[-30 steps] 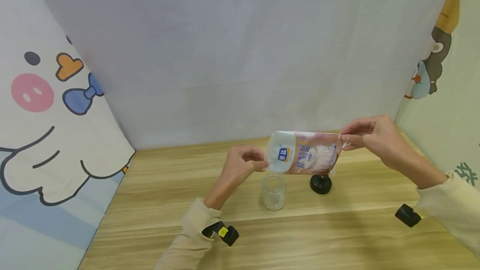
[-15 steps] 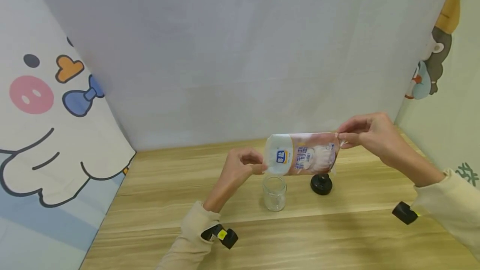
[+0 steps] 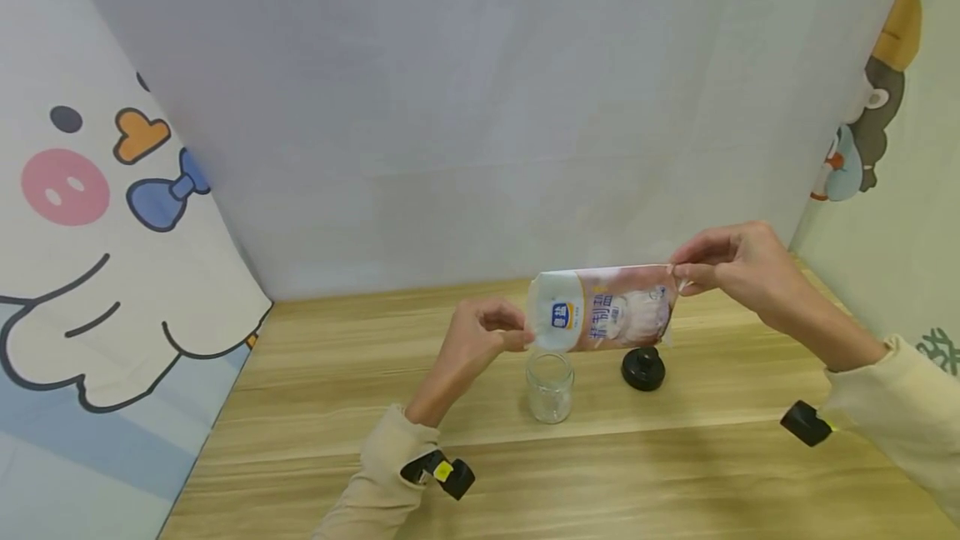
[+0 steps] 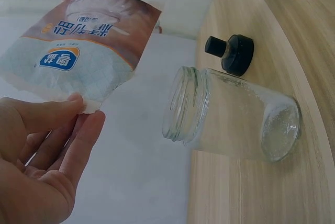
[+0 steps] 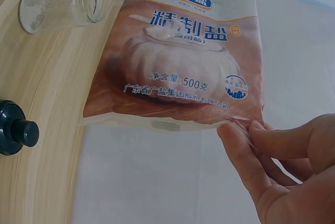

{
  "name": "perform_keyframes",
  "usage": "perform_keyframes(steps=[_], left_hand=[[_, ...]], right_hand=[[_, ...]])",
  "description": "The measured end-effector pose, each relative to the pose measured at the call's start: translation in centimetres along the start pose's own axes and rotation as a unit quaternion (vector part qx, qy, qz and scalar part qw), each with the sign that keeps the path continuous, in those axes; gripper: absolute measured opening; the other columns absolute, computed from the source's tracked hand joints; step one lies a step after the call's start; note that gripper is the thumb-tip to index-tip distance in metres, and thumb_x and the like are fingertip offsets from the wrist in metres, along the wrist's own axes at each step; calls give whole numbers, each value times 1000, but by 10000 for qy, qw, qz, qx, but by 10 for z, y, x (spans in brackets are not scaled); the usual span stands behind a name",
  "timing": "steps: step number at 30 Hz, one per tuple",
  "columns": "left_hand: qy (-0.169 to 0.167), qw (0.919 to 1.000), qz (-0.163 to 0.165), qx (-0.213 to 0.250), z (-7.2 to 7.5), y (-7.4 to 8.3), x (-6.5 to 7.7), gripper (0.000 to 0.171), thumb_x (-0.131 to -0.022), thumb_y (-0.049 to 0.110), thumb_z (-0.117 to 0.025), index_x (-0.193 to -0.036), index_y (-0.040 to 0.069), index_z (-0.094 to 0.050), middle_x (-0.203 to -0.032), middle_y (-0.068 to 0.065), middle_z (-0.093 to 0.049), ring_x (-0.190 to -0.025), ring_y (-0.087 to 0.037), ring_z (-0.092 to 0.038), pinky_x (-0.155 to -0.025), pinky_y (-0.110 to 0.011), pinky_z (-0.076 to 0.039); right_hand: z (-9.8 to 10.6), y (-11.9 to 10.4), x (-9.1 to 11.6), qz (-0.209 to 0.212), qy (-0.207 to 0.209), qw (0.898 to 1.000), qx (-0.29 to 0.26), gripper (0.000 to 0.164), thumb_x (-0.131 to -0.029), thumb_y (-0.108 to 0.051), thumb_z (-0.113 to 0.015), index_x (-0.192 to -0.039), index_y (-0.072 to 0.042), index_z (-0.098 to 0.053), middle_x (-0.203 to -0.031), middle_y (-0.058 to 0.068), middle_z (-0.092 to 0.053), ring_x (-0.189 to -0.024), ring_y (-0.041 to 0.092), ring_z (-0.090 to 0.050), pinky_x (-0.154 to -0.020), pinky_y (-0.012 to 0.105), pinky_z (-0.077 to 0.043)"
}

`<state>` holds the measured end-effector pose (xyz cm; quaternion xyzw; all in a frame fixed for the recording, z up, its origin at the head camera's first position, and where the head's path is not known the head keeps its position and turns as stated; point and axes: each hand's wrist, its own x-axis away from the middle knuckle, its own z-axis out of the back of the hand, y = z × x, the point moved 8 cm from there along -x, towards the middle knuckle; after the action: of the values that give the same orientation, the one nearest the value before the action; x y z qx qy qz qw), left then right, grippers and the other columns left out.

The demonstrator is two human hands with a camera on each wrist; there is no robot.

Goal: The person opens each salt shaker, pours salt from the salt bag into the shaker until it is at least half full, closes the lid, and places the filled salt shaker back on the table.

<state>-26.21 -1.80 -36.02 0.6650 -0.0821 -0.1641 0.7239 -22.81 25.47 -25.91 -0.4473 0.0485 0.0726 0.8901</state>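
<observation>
- The salt bag [image 3: 600, 308] and right hand [image 3: 738, 269] have shifted slightly left since the earlier frame.
- The right hand pinches the bag's far right corner.
- The left hand [image 3: 480, 336] pinches its near left corner.
- The bag hangs above the table [image 3: 322, 407], tilted.
- Near it, the open glass jar [image 3: 550, 398] stands upright, white residue [image 4: 280, 130] inside.
- Right of the jar sits a black lid [image 3: 642, 371].

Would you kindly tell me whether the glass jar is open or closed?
Open: the glass jar has an uncovered mouth, and the black knobbed lid sits apart on the table.
</observation>
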Motion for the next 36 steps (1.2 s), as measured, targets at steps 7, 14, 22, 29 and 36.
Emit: perform_keyframes(steps=[7,14,22,29,36], left_hand=[[69,9999,127,73,0,-3,0,13,-74,-5,-75,-83,-6,-66,-81,-13,-68,-71,-17,-65,-68,-33,-60],[109,9999,117,35,-1,-2,0,13,-74,-5,-76,-83,-6,-67,-80,-13,-68,-71,-17,-65,-68,-34,-60],[86,9998,159,50,-2,4,4,13,-75,-6,-74,-84,-8,-65,-82,-15,-67,-71,-17,-64,-68,-34,-59],[109,9998,135,58,-5,24,13,10,-75,-10,-71,-82,-11,-63,-81,-19,-66,-70,-17,-64,-69,-34,-60],[149,9996,197,97,-6,22,13,11,-75,-10,-71,-83,-12,-62,-81,-19,-66,-70,-17,-64,-69,-34,-59]], right_hand=[[0,-1,-1,14,-20,10000,-8,15,-89,-2,-64,-98,9,-66,-88,17,-69,-68,17,-68,-64,26,-59],[0,-4,-2,143,-9,9999,-43,15,-88,-3,-65,-97,9,-67,-87,17,-70,-67,17,-68,-63,27,-59],[1,-4,-3,129,-66,9999,43,16,-88,-5,-65,-97,8,-67,-88,18,-70,-68,18,-68,-64,25,-58],[1,-3,-4,125,-69,9998,138,16,-88,-6,-66,-98,7,-68,-87,16,-70,-68,19,-68,-63,24,-58],[1,-3,-5,127,-74,9997,178,15,-88,-6,-67,-98,6,-68,-87,16,-70,-69,19,-68,-63,24,-57]])
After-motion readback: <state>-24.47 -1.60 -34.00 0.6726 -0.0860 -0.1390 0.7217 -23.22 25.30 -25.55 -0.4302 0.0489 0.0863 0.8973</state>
